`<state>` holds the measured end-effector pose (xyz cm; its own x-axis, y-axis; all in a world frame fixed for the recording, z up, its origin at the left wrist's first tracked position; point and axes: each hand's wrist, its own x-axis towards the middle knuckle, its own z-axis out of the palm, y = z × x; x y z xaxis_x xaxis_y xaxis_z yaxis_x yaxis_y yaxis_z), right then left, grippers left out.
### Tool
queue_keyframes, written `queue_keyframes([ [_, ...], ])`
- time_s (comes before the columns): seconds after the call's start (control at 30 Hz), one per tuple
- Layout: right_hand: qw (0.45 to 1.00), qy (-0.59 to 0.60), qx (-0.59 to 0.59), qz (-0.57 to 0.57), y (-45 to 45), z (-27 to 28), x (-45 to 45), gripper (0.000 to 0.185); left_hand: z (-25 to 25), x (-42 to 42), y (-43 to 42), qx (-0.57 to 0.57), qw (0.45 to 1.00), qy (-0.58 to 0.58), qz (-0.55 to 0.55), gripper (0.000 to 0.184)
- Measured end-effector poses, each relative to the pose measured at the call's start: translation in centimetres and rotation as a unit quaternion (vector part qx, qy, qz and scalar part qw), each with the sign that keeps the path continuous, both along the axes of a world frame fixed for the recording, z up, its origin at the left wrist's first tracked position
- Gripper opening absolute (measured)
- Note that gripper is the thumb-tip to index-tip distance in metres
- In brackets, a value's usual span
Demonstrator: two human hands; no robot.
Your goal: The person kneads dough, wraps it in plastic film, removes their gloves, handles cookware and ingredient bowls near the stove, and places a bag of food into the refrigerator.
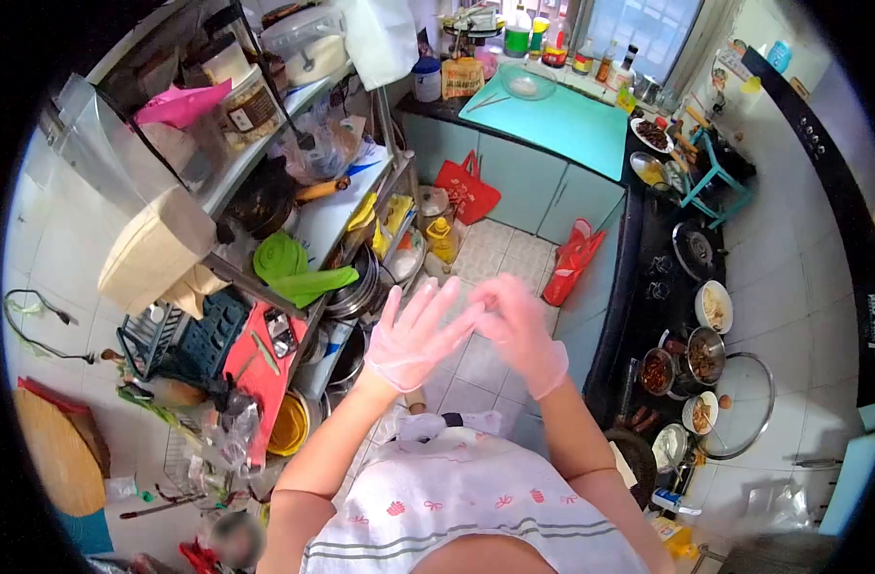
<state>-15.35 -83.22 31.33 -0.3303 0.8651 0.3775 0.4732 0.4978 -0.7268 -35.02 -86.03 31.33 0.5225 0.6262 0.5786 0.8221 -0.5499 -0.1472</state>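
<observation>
Both of my hands are raised in front of the apron [476,478], each in a thin clear plastic glove. My left hand [414,335] has its fingers spread and holds nothing. My right hand [525,335] is slightly blurred, its fingers bent together at the tip of a left-hand finger. They seem to pinch the glove there, though the exact contact is hard to see. The loose glove cuffs end at the wrists.
Shelves [313,239] with pans and bags stand at left. A teal-covered counter [571,124] carries a glass bowl [528,84]. Along the right, a black stove counter [638,277] holds several food dishes and a glass lid [743,407]. Red bags [573,263] sit below.
</observation>
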Motion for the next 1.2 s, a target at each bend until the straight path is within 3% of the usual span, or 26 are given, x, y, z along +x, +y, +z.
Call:
queue_keyframes([
  [0.03, 0.995, -0.093, 0.007, 0.026, 0.2, 0.7, -0.4, 0.024, 0.1, -1.6, 0.2, -0.025, 0.999, 0.027, -0.029, 0.047],
  [0.13, 0.974, 0.043, 0.224, 0.004, 1.5, -1.0, -3.2, 0.014, 0.8, -3.6, 1.5, -0.022, 0.996, 0.017, -0.081, 0.052],
  [0.17, 0.978, 0.033, 0.204, -0.020, 2.6, -1.0, -3.2, 0.012, 1.3, -4.0, 1.7, 0.005, 0.996, 0.063, -0.058, 0.060],
  [0.27, 0.992, 0.043, 0.092, -0.072, 6.2, 0.4, -2.4, 0.012, 6.0, -3.3, 1.7, -0.315, 0.940, -0.106, -0.080, 0.068],
  [0.3, 0.994, 0.074, 0.021, -0.077, 6.9, 0.8, -2.7, 0.012, 5.1, -3.2, 2.2, -0.224, 0.972, -0.044, -0.054, 0.073],
  [0.33, 0.990, 0.106, -0.051, -0.084, 7.3, 1.2, -3.0, 0.011, 4.6, -3.7, 2.6, -0.204, 0.977, -0.036, -0.051, 0.072],
  [0.43, 0.989, 0.080, -0.024, -0.123, 7.8, 3.7, -5.0, 0.008, 4.6, -5.2, 4.4, -0.113, 0.993, 0.000, -0.036, 0.070],
  [0.5, 0.985, 0.057, 0.142, -0.074, 8.9, 5.4, -6.7, 0.010, 4.5, -6.4, 5.2, -0.024, 0.999, 0.038, -0.008, 0.067],
  [0.53, 0.973, 0.044, 0.223, -0.048, 9.4, 6.2, -7.5, 0.012, 4.6, -7.4, 5.8, -0.026, 0.995, 0.086, -0.034, 0.065],
  [0.6, 0.970, -0.044, 0.235, 0.040, 9.4, 7.6, -9.3, 0.010, 4.9, -9.5, 6.7, -0.035, 0.979, 0.183, -0.087, 0.062],
  [0.63, 0.964, -0.087, 0.238, 0.084, 9.5, 7.9, -10.0, 0.010, 4.5, -9.9, 7.1, -0.046, 0.982, 0.157, -0.097, 0.061],
  [0.73, 0.972, -0.028, 0.162, 0.170, 12.8, 5.0, -9.0, 0.011, 4.6, -10.5, 8.6, -0.121, 0.982, 0.073, -0.124, 0.058],
  [0.8, 0.980, 0.011, 0.138, 0.145, 15.0, 4.7, -7.9, 0.013, 7.3, -9.8, 9.0, -0.236, 0.962, 0.002, -0.135, 0.055],
  [0.9, 0.991, 0.011, 0.112, 0.069, 16.0, 3.8, -8.6, 0.016, 7.8, -10.5, 10.0, -0.283, 0.946, -0.033, -0.156, 0.055],
  [1.03, 0.974, 0.010, 0.222, -0.044, 16.1, 4.9, -11.4, 0.018, 3.4, -11.7, 12.5, -0.137, 0.976, 0.076, -0.154, 0.059],
  [1.07, 0.978, -0.043, 0.204, -0.007, 15.9, 5.3, -11.8, 0.019, 2.1, -11.9, 12.9, -0.071, 0.978, 0.110, -0.160, 0.060],
  [1.13, 0.975, -0.145, 0.155, 0.068, 14.9, 6.0, -12.2, 0.021, 0.2, -11.7, 13.6, -0.072, 0.971, 0.116, -0.196, 0.062],
  [1.17, 0.965, -0.212, 0.039, 0.149, 15.2, 6.7, -11.9, 0.016, -0.4, -11.4, 14.1, -0.137, 0.961, 0.090, -0.224, 0.064],
  [1.2, 0.978, -0.140, -0.007, 0.153, 15.8, 6.0, -11.1, 0.016, -0.2, -10.9, 14.5, -0.180, 0.953, 0.055, -0.236, 0.065],
])
